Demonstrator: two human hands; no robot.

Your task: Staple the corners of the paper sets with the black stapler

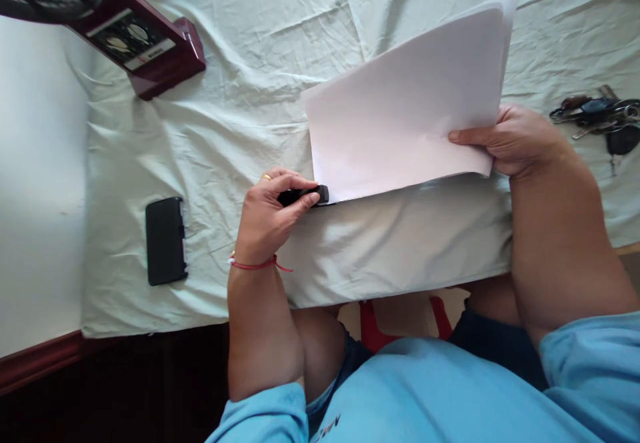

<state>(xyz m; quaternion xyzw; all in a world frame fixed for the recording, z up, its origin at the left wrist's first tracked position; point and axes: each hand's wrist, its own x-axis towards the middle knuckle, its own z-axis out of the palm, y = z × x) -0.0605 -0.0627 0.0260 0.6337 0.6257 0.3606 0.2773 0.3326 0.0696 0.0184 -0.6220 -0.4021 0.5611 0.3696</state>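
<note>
A few white paper sheets (400, 103) lie slanted over the cloth, their far right corner lifted. My left hand (275, 210) is closed round a small black stapler (323, 194), whose head sits at the sheets' near left corner. Most of the stapler's body is hidden under my fingers. My right hand (520, 140) grips the right edge of the sheets, thumb on top and the other fingers underneath, out of sight. A ring and a red thread bracelet show on my left hand and wrist.
A pale green cloth (240, 110) with wrinkles covers the surface. On the left lies a black phone-like case (165, 241). A dark red fan (165, 56) stands at the back left. A bunch of keys (597, 113) lies at the right, close to my right hand.
</note>
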